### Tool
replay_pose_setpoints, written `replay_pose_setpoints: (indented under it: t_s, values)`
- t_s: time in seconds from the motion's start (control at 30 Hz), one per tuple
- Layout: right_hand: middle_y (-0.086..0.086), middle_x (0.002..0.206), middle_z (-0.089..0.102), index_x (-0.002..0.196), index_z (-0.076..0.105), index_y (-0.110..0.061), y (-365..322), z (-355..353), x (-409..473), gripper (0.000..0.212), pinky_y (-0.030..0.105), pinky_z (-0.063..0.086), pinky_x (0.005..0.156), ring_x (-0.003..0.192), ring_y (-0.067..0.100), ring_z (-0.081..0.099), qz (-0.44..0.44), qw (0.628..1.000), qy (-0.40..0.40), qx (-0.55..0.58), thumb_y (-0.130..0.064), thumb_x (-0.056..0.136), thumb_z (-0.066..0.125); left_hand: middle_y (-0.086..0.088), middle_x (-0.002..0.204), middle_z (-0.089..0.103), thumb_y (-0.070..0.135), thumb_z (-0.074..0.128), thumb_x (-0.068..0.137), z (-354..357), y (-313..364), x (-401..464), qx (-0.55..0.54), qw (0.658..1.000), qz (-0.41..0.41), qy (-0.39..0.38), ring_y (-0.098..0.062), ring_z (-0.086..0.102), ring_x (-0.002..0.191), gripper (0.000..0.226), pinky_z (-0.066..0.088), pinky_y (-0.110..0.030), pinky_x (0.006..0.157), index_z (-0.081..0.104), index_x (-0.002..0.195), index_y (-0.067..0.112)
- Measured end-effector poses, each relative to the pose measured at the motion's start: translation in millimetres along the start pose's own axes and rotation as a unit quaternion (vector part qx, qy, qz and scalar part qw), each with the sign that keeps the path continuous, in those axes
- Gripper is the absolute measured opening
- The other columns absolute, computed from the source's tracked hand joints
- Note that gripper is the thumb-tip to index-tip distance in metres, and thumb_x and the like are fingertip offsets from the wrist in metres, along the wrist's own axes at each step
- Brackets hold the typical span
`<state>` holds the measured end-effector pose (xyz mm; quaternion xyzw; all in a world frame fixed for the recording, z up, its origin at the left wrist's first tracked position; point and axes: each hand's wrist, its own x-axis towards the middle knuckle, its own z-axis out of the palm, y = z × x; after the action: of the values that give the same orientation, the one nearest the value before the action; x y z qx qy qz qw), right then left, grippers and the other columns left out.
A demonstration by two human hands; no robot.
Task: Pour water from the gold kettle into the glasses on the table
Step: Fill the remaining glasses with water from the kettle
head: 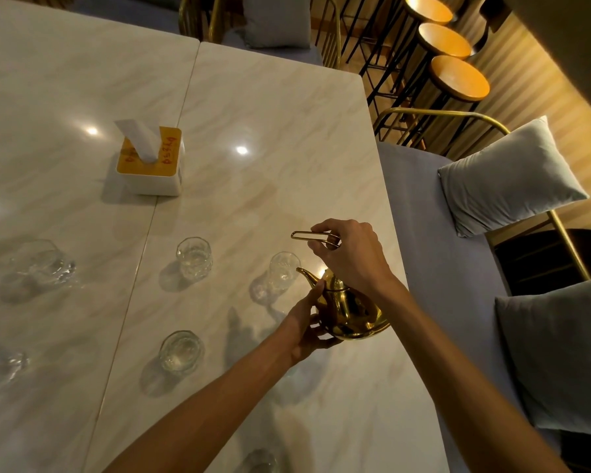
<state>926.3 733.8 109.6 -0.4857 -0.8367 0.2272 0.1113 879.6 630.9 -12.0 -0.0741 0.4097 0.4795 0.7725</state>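
The gold kettle (pixel 350 314) hangs just above the marble table (pixel 280 138) near its right edge, tilted, spout pointing left toward a clear glass (pixel 282 270). My right hand (pixel 350 256) grips the kettle's thin wire handle from above. My left hand (pixel 309 322) cups the kettle's body from the left, thumb at the lid. Other clear glasses stand further left: one (pixel 194 257) in the middle, one (pixel 181 350) nearer me, one (pixel 43 262) at far left. No water stream is visible.
A white tissue box (pixel 151 165) with an orange top stands left of centre. More glasses sit at the left edge (pixel 12 365) and bottom edge (pixel 258 460). A grey bench with cushions (pixel 509 175) runs along the table's right side; bar stools (pixel 459 78) beyond.
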Motion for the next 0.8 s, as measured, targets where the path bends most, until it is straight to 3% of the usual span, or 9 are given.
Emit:
replay_pose_setpoints:
  t_s: [0.57,0.8]
  values:
    - [0.001,0.112,0.076,0.122,0.072,-0.021,1.1,2.8,6.3,0.034,0.034,0.061,0.078,0.089,0.016,0.071,-0.009,1.0,-0.008,-0.009,-0.034,0.09,0.073,-0.018,0.124,0.064,0.056,0.066,0.084,4.1,3.4,-0.6,-0.008,1.0,-0.007,0.009,-0.036,0.06,0.116,0.062,0.054,-0.051,0.092,0.059,0.13,0.015]
    - [0.001,0.112,0.076,0.122,0.072,-0.021,0.5,4.9,7.3,0.033,0.034,0.062,0.078,0.089,0.017,0.071,-0.008,1.0,-0.013,-0.009,-0.033,0.091,0.073,-0.017,0.124,0.063,0.055,0.065,0.086,4.2,3.6,-2.1,-0.018,1.0,-0.009,0.005,-0.036,0.061,0.114,0.057,0.056,-0.049,0.085,0.06,0.127,0.015]
